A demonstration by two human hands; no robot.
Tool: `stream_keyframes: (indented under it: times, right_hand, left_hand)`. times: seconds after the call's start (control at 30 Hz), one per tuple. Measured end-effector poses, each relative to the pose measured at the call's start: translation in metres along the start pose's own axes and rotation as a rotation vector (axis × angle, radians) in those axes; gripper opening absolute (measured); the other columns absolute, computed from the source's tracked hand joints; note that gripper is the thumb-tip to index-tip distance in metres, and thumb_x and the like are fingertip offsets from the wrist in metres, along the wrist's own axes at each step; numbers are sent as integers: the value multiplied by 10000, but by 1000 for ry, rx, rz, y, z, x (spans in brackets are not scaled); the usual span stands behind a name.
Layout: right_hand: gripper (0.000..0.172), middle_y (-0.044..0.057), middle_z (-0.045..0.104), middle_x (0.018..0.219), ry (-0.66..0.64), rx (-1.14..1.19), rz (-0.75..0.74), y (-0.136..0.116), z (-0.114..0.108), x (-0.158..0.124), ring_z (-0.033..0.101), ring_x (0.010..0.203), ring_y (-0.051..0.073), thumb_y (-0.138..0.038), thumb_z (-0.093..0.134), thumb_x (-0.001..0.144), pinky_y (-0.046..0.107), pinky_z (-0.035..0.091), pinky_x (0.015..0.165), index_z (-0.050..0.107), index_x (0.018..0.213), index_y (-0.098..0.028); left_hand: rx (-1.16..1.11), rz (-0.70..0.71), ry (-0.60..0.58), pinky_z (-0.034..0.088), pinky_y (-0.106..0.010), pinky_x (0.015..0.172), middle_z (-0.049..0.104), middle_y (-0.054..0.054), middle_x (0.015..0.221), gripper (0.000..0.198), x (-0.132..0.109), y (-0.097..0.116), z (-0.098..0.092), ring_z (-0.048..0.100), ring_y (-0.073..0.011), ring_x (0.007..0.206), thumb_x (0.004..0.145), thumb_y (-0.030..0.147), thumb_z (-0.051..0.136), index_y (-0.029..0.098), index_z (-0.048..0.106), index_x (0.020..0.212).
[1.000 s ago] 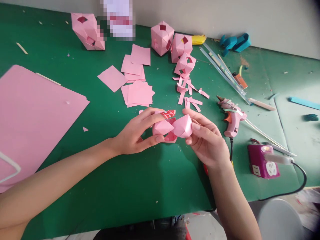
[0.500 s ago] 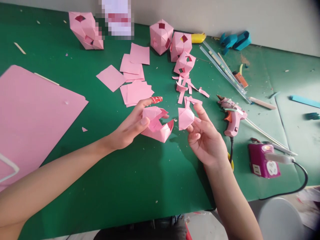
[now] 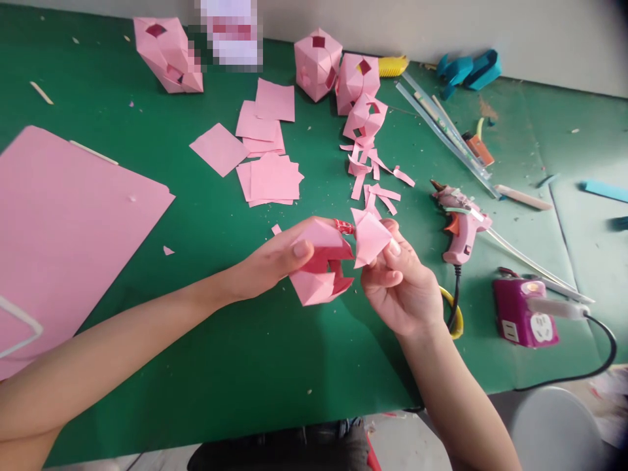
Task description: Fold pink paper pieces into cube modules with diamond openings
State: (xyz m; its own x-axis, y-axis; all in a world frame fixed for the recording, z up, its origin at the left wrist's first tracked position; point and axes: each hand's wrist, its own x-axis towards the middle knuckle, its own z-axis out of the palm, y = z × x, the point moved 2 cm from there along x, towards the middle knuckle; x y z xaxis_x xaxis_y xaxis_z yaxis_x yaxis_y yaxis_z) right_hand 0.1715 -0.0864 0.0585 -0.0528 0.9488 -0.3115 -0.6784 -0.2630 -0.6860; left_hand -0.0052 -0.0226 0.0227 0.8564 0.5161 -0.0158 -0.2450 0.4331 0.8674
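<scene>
Left hand (image 3: 275, 255): fingers clamped on the shell (image 3: 311, 288), thumb across its near face, the others mostly hidden behind it; 1 finger bears a red wrap (image 3: 344, 226) at the tip

Shell: pink folded paper, held above the near middle of the tabletop (image 3: 196, 386), its gaping side turned right

Right hand (image 3: 409, 288): thumb and fingers pinched on the right corner of the piece (image 3: 371, 239), the lower fingers curled beneath

Piece: 1 small pink folded paper part with pointed corners, held just beside the shell's gaping side; whether the 2 touch, cannot tell

Squares (image 3: 275, 178): pink paper, in overlapping groups beyond the left hand, 1 lying turned cornerwise to their left

Strips (image 3: 360, 170): pink paper, loosely heaped beyond the right hand

Models: 3 pink faceted paper forms with square holes, in a close row behind the strips, at rear (image 3: 318, 65), middle (image 3: 357, 82) and front (image 3: 364, 118); 1 more model (image 3: 167, 55), skewed, at far left by the wall (image 3: 367, 23)

Sheet (image 3: 73, 229): large, pink, flat at left, with 1 pale stick (image 3: 93, 152) along its upper edge

Glue gun (image 3: 464, 229): pink, orange trigger, lying right of the right hand, nozzle to the upper left

Socket block (image 3: 523, 311): purple, near the glue gun, 1 white plug (image 3: 557, 307) in it

Yellow loop (image 3: 457, 314): partly hidden by the right wrist

Stool (image 3: 557, 432): grey, below the tabletop's edge at right
</scene>
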Motion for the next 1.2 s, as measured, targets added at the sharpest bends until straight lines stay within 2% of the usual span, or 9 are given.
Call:
stream_keyframes:
  times: [0.1,0.2,0.3,0.47,0.6,0.7,0.93,1.07,1.2]
  right_hand:
    - [260,-86,600,772,2,-31,-19,-1,2,-1,607,610,18,-309,917,750,10,527,505,749,945,-341]
    - [270,-85,616,775,28,-56,-19,-1,5,-1,611,620,25,-292,920,744,27,552,525,752,950,-341]
    - [278,-90,596,750,36,-64,-11,0,7,0,578,584,14,-267,922,741,26,555,536,742,945,-324]
    - [302,-89,578,749,37,-111,-2,1,7,1,552,574,15,-310,928,738,25,547,534,711,948,-305]
    - [289,-82,592,741,51,-99,5,0,8,1,548,567,20,-297,938,722,33,549,516,726,918,-287]
    - [260,-73,610,745,54,-79,2,0,8,1,546,562,20,-271,940,716,35,543,500,745,887,-273]
    - [259,-74,612,718,66,-96,24,2,7,1,519,525,18,-283,937,718,41,529,476,745,891,-258]
    - [253,-65,632,749,67,-151,15,5,6,1,524,520,24,-294,926,735,68,524,451,739,900,-250]
    - [216,-67,659,743,56,-198,2,6,3,0,462,426,5,-305,893,791,76,434,358,738,932,-252]
  left_hand:
    - [-41,-53,23,648,-328,772,748,-88,1136,625,2,-4,-1,757,-233,963,932,694,614,246,601,1368]
    - [-42,-85,-43,611,-289,631,740,-81,976,619,3,-4,0,714,-195,786,946,726,549,245,596,1333]
    - [-11,-75,-122,592,-286,629,704,-83,922,572,5,2,3,653,-172,739,956,709,549,222,625,1245]
    - [126,-62,-251,583,-290,633,647,-67,910,487,6,11,3,624,-168,760,893,585,724,207,642,1189]
    - [145,-99,-160,608,-352,690,693,-119,1080,676,5,4,-3,693,-227,877,841,600,770,240,566,1376]
    - [212,-61,-123,615,-382,728,724,-134,1093,774,4,2,-6,725,-255,909,827,635,773,242,532,1448]
    - [142,-94,-194,628,-396,795,731,-150,1167,796,4,4,-4,734,-299,1055,846,530,799,258,476,1521]
    - [38,-134,-184,629,-450,926,701,-149,1276,842,3,1,-5,700,-326,1217,859,459,807,313,385,1574]
    - [45,-107,-161,635,-457,938,723,-154,1272,937,3,-2,-8,721,-336,1201,800,461,867,320,379,1588]
